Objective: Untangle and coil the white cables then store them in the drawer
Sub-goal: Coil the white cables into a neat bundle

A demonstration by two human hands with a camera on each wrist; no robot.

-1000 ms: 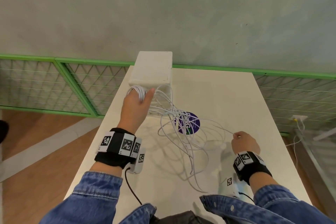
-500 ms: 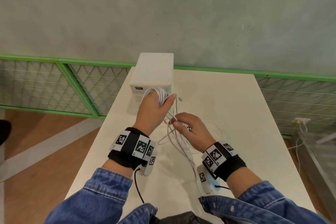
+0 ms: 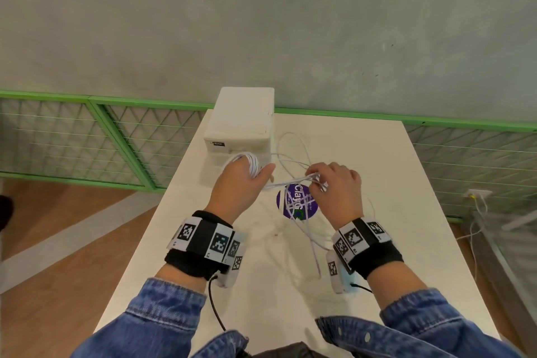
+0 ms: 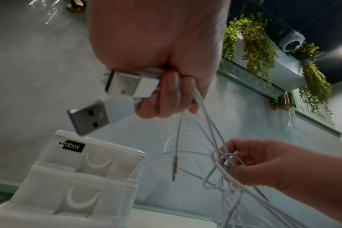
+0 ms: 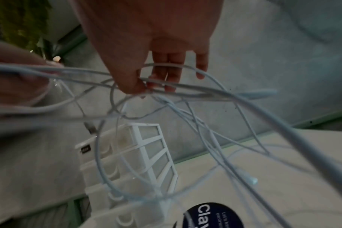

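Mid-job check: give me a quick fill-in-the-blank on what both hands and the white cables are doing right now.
1. The left hand has white cable loops wound around its ____.
2. From that fist two silver ____ plugs stick out.
3. The right hand pinches the tangled white cables above a round ____ sticker on the white table.
4. The white plastic drawer unit stands at the table's ____ edge.

Missing words: fingers; USB; purple; far

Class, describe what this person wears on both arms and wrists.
Both arms have blue denim sleeves. Each wrist carries a black band with white square-patterned black markers. A small white device hangs under each band, trailing a thin black wire.
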